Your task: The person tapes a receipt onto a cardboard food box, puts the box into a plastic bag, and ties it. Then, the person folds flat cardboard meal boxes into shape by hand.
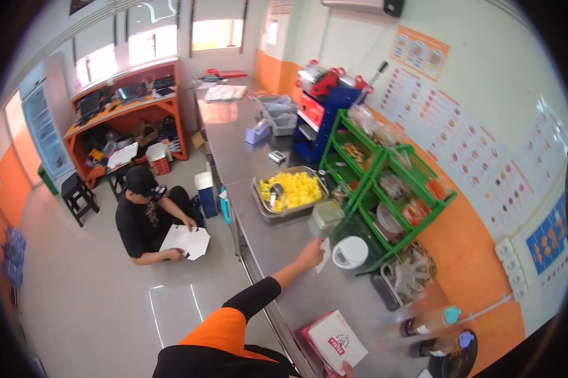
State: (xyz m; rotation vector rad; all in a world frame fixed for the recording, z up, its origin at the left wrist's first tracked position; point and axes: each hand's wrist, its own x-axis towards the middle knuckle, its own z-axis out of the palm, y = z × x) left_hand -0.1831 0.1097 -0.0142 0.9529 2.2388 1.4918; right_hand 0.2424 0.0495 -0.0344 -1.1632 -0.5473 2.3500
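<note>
My left hand reaches over the steel counter, its fingers closed on a thin white sheet, perhaps paper or plastic. Just right of it stands a round white kitchen scale. At the lower edge my right hand shows only in part, its thumb on a closed white and red food box. Farther up the counter, a metal tray holds yellow food with a metal scoop resting in it. A lidded clear container sits between tray and scale.
Green racks with bagged goods line the wall side, near a blue and red machine. Sauce bottles and a tub of bagged greens stand at right. A co-worker sits on the floor at left, holding a white carton sheet.
</note>
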